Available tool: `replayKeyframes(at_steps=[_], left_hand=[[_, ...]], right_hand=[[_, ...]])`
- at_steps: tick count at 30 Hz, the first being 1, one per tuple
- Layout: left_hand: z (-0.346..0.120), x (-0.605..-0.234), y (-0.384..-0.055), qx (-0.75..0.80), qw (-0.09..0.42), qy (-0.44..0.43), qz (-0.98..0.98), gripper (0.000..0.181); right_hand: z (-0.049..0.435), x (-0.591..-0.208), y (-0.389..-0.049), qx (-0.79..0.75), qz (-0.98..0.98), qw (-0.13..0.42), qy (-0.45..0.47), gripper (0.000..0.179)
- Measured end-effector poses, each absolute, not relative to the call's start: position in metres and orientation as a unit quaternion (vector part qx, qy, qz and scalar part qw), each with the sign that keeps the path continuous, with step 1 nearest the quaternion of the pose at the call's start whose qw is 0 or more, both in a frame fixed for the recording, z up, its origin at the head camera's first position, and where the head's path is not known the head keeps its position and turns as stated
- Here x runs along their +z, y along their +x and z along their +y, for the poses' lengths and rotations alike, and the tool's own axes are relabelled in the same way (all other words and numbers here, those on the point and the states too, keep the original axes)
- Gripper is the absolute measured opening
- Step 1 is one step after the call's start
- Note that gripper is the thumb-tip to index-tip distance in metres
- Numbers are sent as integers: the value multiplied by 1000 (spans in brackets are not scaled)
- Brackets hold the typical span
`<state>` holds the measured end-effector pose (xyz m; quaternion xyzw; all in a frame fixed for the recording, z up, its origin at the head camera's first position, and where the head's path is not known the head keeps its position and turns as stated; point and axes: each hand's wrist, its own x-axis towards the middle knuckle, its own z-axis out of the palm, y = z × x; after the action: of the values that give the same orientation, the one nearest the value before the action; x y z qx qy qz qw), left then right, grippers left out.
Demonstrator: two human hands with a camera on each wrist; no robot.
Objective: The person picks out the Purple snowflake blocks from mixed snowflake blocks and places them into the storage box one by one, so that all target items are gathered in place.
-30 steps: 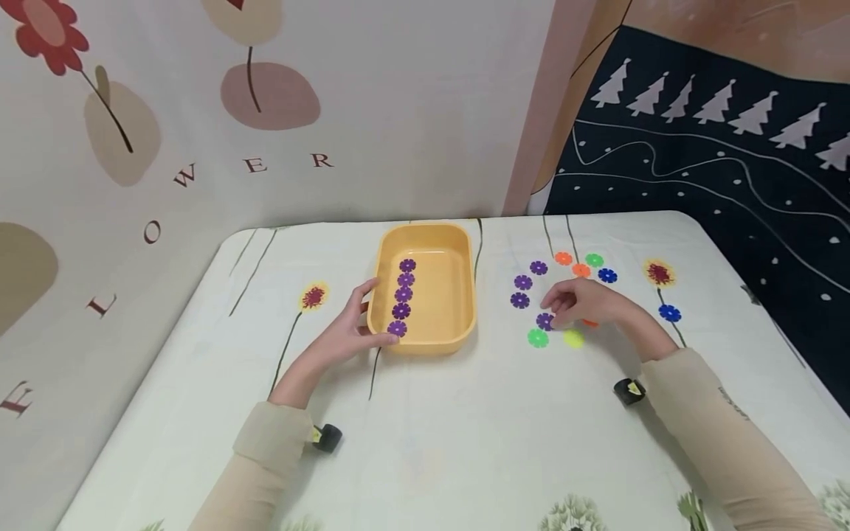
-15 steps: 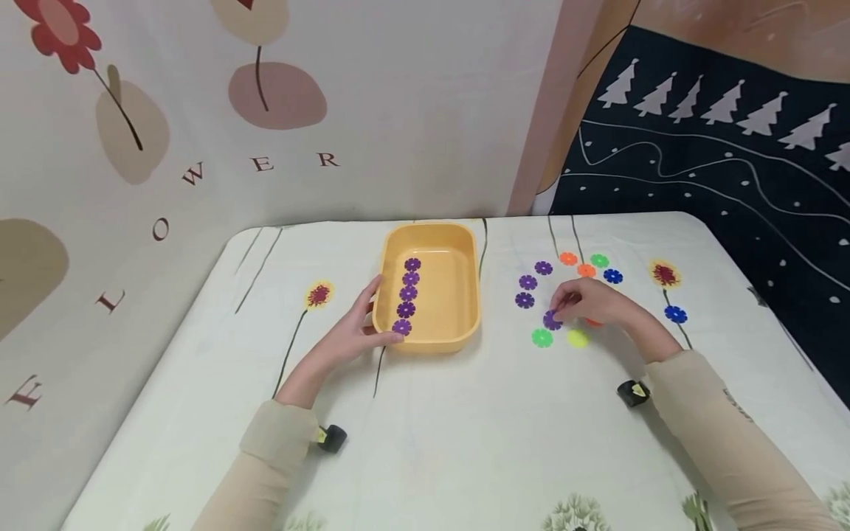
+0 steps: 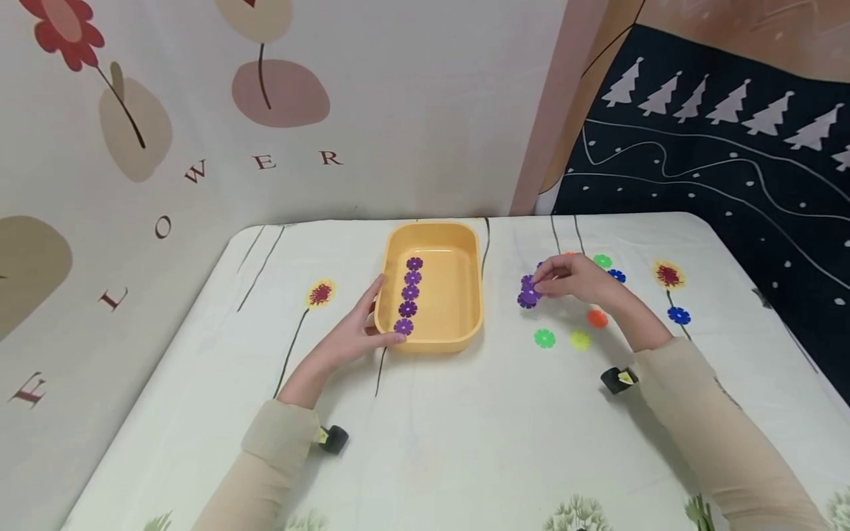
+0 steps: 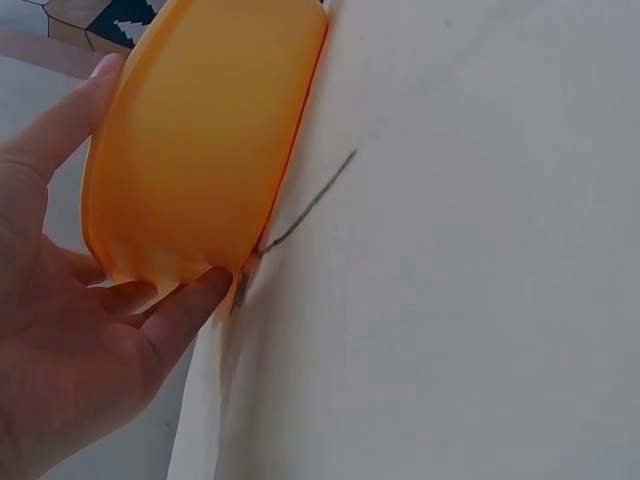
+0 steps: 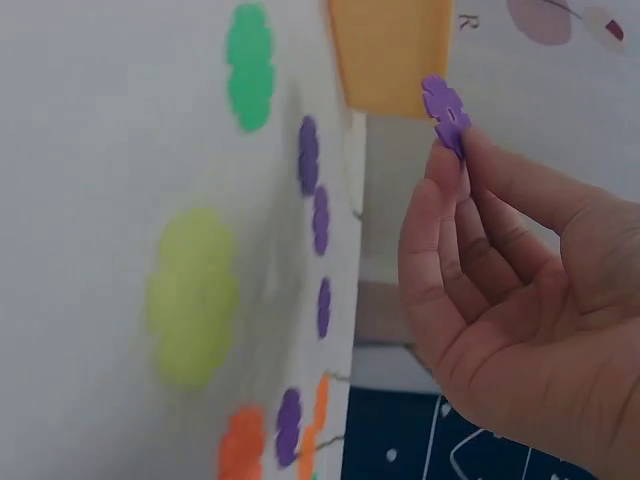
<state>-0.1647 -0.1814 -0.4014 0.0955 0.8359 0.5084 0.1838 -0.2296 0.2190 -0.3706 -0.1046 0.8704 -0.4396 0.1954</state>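
Note:
My left hand (image 3: 348, 341) holds the yellow plastic tray (image 3: 448, 295) at its left side, thumb at the near corner. In the left wrist view the fingers bend against the wall of the tray (image 4: 205, 130). A row of purple flower-shaped discs (image 3: 409, 293) lies along the tray's left half. My right hand (image 3: 581, 282) is raised over the loose discs to the tray's right. Between thumb and fingertips it pinches a purple flower-shaped disc (image 5: 446, 112), seen clear of the table in the right wrist view. Other purple discs (image 5: 321, 220) lie below it, partly covered in the head view.
Around the right hand lie green discs (image 3: 544, 338), a yellow disc (image 3: 580, 339), an orange disc (image 3: 598, 318) and blue discs (image 3: 679, 316). The white tablecloth (image 3: 425, 428) has printed flowers. A printed curtain (image 3: 425, 110) hangs behind the table.
My right hand has picked up a purple disc from beside the green one and moved it up and left, over the other purple discs. The left hand keeps its hold on the tray.

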Motion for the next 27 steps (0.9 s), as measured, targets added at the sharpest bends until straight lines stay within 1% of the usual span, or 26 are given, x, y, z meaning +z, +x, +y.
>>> replayKeyframes(at_steps=[4, 12, 20, 27], left_hand=[[-182, -401, -165, 503, 185, 90, 840, 112], [-181, -400, -164, 501, 189, 88, 840, 113], [-183, -404, -165, 501, 187, 91, 840, 113], [-183, -403, -164, 503, 186, 88, 839, 112]], right_hand=[[203, -361, -231, -452, 865, 190, -109, 26], [168, -351, -235, -473, 853, 178, -133, 22], [127, -346, -235, -500, 828, 193, -162, 18], [99, -349, -233, -493, 823, 208, -192, 15]])
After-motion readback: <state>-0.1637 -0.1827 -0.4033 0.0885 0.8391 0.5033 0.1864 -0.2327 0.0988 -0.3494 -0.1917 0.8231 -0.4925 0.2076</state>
